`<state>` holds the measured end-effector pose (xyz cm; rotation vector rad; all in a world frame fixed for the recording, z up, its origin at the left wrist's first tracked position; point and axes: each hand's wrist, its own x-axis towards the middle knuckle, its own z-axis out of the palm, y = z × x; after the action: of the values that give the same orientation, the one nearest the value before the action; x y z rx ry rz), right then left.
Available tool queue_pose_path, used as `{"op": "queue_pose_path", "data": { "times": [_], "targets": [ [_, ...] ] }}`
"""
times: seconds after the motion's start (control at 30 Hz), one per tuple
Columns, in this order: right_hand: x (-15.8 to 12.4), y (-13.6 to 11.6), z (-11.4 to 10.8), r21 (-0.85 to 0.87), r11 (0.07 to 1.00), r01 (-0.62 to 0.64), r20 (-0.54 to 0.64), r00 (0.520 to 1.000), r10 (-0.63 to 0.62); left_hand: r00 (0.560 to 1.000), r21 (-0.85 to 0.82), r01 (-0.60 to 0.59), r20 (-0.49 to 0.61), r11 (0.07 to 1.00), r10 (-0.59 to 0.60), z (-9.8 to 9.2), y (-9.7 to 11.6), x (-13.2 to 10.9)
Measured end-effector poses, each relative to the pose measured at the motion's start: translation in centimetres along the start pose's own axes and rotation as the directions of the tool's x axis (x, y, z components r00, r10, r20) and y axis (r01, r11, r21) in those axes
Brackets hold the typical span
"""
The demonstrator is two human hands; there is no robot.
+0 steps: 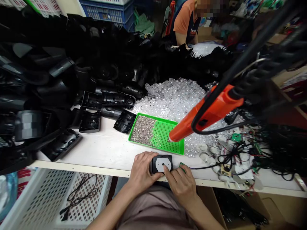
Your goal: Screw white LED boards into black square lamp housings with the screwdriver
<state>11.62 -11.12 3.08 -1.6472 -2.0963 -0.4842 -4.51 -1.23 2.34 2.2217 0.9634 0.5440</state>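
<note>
My left hand [143, 171] grips a black plastic housing [155, 157] from its left side, fingers on top and thumb along the near edge. A light grey plate [159, 164] with cut corners and a dark centre hole covers its upper face. On that plate, beside the hole, rests the index fingertip of my right hand [181, 183]. The other fingers of that hand curl round a small green circuit board [182, 166], mostly hidden, from which a black cable [203, 167] runs right. Both hands are at the table's front edge.
A green tray [157, 147] of small screws lies beyond my hands. An orange electric screwdriver [206, 113] hangs over it. Clear plastic rings [172, 95], black housings [90, 121] and wired boards [236, 137] surround it. A white crate [105, 191] stands below left; a person [184, 22] sits opposite.
</note>
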Motion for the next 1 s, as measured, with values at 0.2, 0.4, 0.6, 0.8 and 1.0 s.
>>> {"op": "queue_pose_path", "data": {
  "times": [0.2,0.4,0.6,0.8,1.0],
  "targets": [
    [0.5,-0.9,-0.8,-0.061,0.992,-0.111,0.104,0.988,0.117,0.999,-0.023,0.018,0.052,1.000,-0.017,-0.5,-0.2,-0.1],
    [0.7,-0.9,-1.4,-0.064,0.992,-0.105,0.221,0.968,0.117,0.995,-0.071,0.069,0.073,0.995,-0.064,-0.8,0.1,0.0],
    [0.8,-1.3,-0.9,-0.076,0.987,-0.141,0.185,0.971,0.153,0.977,0.007,0.215,-0.001,0.977,-0.215,0.7,1.1,0.6],
    [-1.4,0.9,-3.9,0.142,0.966,-0.217,0.080,0.975,0.208,0.984,0.055,0.178,-0.004,0.982,-0.178,0.9,1.0,0.7],
    [-7.4,-1.2,-1.6,0.344,0.696,-0.631,0.542,0.738,0.401,0.984,0.078,0.179,-0.005,0.981,-0.179,1.2,0.9,0.7]
  ]
}}
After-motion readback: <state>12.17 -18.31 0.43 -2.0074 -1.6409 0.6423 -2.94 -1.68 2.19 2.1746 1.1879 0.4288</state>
